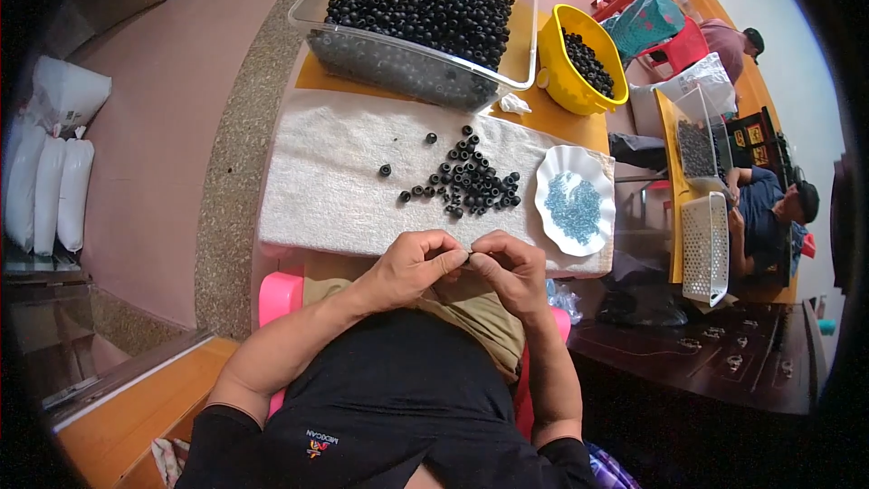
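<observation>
My left hand (418, 264) and my right hand (510, 273) meet at the near edge of a white towel (326, 172). Thumbs and fingertips of both pinch a small dark piece (470, 254), mostly hidden by the fingers; it resembles the loose parts nearby. Just beyond the hands lies a loose heap of small black round parts with holes (475, 179), with a few strays to its left. A white scalloped dish (548, 183) sits on the towel's right side, holding many tiny bluish clear pieces (576, 208).
A clear plastic tub (529, 14) full of black parts stands at the back, beside a yellow basin (554, 72) with more. White sacks (54, 181) stand at far left. At right, another person (769, 222) sits by a white perforated basket (704, 249).
</observation>
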Available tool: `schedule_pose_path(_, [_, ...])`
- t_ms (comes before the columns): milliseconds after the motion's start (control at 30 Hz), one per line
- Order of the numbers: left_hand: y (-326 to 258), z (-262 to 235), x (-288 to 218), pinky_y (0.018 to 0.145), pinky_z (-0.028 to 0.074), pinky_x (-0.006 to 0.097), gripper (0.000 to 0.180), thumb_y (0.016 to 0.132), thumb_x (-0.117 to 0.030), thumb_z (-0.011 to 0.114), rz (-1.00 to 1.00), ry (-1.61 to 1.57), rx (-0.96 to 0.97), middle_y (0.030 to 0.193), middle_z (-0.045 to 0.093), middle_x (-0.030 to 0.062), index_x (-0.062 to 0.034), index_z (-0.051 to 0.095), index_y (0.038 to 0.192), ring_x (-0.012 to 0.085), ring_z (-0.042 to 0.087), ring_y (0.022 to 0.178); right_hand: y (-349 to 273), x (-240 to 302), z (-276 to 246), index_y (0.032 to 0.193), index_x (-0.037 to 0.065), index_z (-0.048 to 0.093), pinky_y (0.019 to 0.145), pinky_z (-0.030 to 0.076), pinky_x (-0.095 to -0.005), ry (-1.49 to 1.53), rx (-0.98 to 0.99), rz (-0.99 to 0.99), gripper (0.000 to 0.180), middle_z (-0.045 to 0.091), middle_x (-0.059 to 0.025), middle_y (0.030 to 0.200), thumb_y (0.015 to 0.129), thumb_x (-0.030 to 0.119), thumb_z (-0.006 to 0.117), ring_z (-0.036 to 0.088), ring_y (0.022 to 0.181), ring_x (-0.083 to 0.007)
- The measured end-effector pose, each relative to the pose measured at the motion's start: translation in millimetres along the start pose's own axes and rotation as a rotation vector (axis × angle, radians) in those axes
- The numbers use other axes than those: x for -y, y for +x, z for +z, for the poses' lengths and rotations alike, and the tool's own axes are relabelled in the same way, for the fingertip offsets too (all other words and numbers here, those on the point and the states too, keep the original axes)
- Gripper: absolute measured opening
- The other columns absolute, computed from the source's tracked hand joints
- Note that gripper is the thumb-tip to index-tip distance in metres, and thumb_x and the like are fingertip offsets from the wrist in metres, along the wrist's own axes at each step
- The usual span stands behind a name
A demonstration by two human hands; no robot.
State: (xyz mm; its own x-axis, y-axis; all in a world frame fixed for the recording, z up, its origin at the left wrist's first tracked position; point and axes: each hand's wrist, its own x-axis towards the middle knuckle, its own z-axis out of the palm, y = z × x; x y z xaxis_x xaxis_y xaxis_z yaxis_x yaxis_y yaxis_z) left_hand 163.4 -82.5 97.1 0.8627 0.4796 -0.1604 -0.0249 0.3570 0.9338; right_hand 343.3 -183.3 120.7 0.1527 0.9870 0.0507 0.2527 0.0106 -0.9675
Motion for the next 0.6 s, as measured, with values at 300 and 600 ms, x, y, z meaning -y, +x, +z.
schedule_pose_path(300, [2.2,0.0,6.1,0.066,0.051,0.024,0.022,0.097,-0.022,0.062,0.023,-0.018,-0.082,0.082,0.066,0.0014,0.0000,0.066,0.099,0.0069,0.060,0.075,-3.6,6.9,17.2,0.101,0.000,0.065,0.071,0.049,-0.0276,-0.433,-0.187,-0.297,0.026,0.063,-0.0140,0.093,0.077,-0.006,0.072,0.063,0.082,-0.0228])
schedule_pose_path(600, [2.3,2.5,8.5,0.065,0.048,0.021,0.025,0.096,-0.023,0.064,0.050,-0.081,-0.109,0.081,0.066,0.0012,0.0014,0.067,0.097,0.0057,0.059,0.073,-5.3,0.9,22.6,0.112,0.002,0.061,0.071,0.053,-0.0367,-0.674,-0.236,-0.519,0.046,0.063,-0.0161,0.097,0.070,-0.004,0.078,0.064,0.084,-0.0305])
